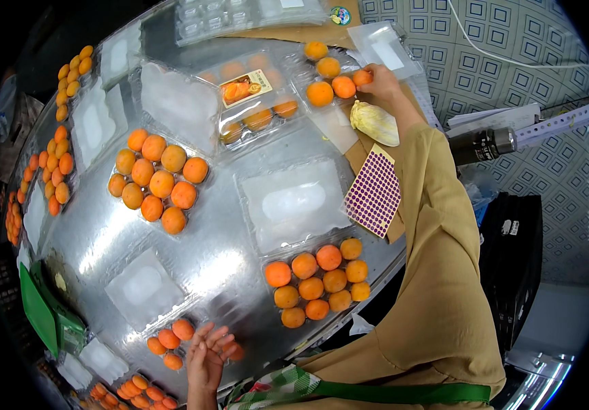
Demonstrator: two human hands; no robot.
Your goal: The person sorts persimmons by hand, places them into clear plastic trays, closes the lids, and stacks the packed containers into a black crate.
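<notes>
My right hand (381,83) reaches to the far side of the shiny metal table (205,260) and grips a small orange fruit (362,76) at the edge of a clear tray (308,68) holding several more. Close to me, my left hand (207,355) lies with fingers spread, its fingertips touching an orange fruit (235,352). Three more fruits (170,337) sit just left of it. Between the hands are a filled tray of fruits (318,281) and an empty clear tray (293,203).
A heap of fruits (156,181) lies mid-left, with more along the left edge. A closed labelled clamshell (253,102), a purple dotted sticker sheet (374,192), a pale crumpled cloth (375,123), a green crate (38,309) and a dark bottle (482,145) surround the work.
</notes>
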